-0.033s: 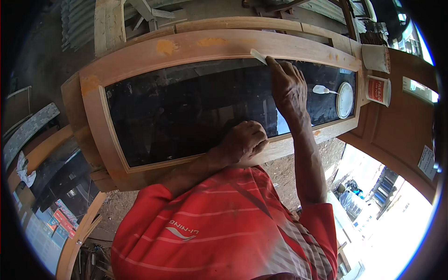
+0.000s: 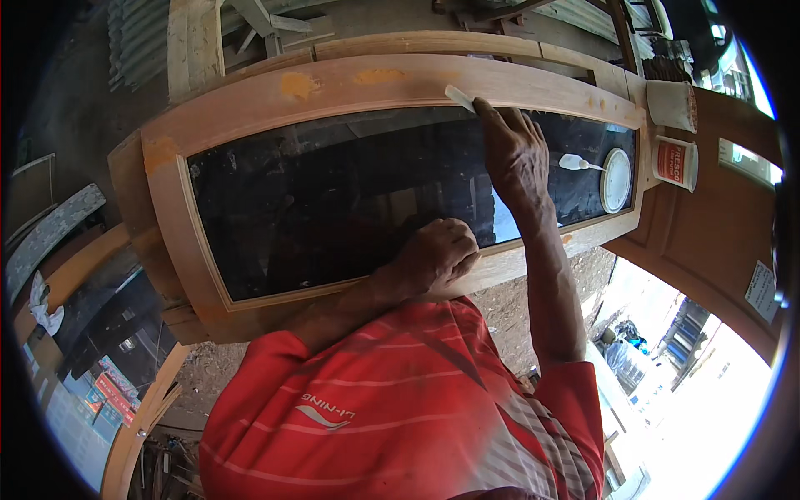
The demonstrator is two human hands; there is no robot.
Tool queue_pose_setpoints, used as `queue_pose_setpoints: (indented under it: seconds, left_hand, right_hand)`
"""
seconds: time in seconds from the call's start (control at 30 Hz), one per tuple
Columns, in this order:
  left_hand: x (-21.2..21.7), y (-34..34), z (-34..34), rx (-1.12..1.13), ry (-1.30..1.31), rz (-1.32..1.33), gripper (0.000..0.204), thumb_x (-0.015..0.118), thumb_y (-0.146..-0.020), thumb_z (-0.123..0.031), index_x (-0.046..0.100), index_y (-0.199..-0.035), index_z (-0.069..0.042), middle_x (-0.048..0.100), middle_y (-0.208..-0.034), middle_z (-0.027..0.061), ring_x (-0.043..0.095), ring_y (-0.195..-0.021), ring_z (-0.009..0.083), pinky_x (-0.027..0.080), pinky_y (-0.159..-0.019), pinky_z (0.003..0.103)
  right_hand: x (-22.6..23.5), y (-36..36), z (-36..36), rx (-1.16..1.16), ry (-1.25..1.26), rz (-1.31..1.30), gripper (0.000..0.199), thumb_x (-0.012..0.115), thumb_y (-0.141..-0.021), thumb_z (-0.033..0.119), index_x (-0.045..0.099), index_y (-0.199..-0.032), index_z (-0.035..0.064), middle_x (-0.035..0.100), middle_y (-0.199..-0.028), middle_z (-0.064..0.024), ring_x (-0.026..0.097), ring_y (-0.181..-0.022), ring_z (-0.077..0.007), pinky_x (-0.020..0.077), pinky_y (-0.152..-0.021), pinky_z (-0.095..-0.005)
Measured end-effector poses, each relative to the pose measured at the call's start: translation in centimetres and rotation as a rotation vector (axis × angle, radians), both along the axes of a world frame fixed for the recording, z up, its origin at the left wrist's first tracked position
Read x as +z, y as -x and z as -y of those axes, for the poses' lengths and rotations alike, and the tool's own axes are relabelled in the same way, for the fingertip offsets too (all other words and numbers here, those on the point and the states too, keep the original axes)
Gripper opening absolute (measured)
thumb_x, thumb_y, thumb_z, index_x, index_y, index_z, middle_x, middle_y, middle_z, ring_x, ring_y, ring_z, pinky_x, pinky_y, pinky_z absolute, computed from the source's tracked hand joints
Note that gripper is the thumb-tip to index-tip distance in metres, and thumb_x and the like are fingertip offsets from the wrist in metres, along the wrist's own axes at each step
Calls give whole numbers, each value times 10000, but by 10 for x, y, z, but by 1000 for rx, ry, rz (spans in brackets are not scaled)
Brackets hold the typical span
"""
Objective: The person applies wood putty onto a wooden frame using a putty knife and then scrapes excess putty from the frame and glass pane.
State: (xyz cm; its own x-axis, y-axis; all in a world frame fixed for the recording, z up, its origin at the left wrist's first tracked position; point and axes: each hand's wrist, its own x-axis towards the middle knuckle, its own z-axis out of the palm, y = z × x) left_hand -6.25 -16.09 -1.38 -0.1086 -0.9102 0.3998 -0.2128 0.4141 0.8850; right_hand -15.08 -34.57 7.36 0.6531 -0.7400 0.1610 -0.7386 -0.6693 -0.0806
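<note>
A wooden frame (image 2: 433,73) with a dark glass panel (image 2: 333,187) lies in front of me, orange-brown filler patches (image 2: 379,76) on its far rail. My right hand (image 2: 515,162) reaches over the glass, closed on a pale flat scraper (image 2: 459,98). The scraper's free end is over the far rail; its other end is hidden in my fingers. At the near rail, my left hand (image 2: 442,252) rests with curled fingers. Its palm is hidden, so I cannot tell whether it holds anything.
On the glass to the right lie a small white squeeze bottle (image 2: 572,161) and a round white lid (image 2: 616,180). A whitish tub (image 2: 672,106) and a red-and-white tub (image 2: 676,162) stand just past the frame's right end. A brown panelled door (image 2: 696,217) is farther right.
</note>
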Motion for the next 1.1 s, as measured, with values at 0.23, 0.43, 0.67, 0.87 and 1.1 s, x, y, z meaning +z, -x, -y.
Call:
queue_pose_setpoints:
  seconds: [0.23,0.43,0.67,0.87,1.1]
  left_hand:
    - [2,-6,-2,-45,-141,-53,166,799,-865,-55,667,-960,-88,699,-1032,101,701,-1063,327,571,-909,459]
    - [8,-8,1,-46,-189,-94,136,795,-890,-81,683,-967,-74,702,-1041,109,701,-1071,330,573,-918,463]
    - [13,-10,4,-48,-208,-122,117,792,-904,-100,701,-956,-47,715,-1030,128,709,-1046,339,580,-917,463]
    - [14,-12,5,-41,-209,-102,117,800,-893,-83,709,-954,-42,720,-1021,123,714,-1046,331,592,-916,453]
    - [14,-11,8,-8,-202,-104,140,824,-872,-73,714,-955,-48,725,-1018,103,718,-1050,313,608,-903,425]
  right_hand:
    - [-7,-18,20,58,-32,-71,380,639,-962,93,707,-1331,157,674,-1032,-68,684,-1004,-285,522,-916,-433]
    - [-7,-15,31,111,-19,-91,390,659,-950,75,714,-1330,142,687,-1035,-67,693,-1016,-269,527,-920,-429]
    - [-4,-10,42,160,-57,-97,361,667,-952,68,728,-1304,125,713,-1033,-70,704,-1024,-266,532,-916,-425]
    - [15,-19,56,188,-85,-197,308,644,-993,56,736,-1280,123,753,-1005,-91,741,-957,-269,553,-900,-422]
    - [25,-15,62,176,-65,-329,248,609,-1028,36,746,-1230,76,776,-1042,-117,761,-977,-276,568,-925,-424]
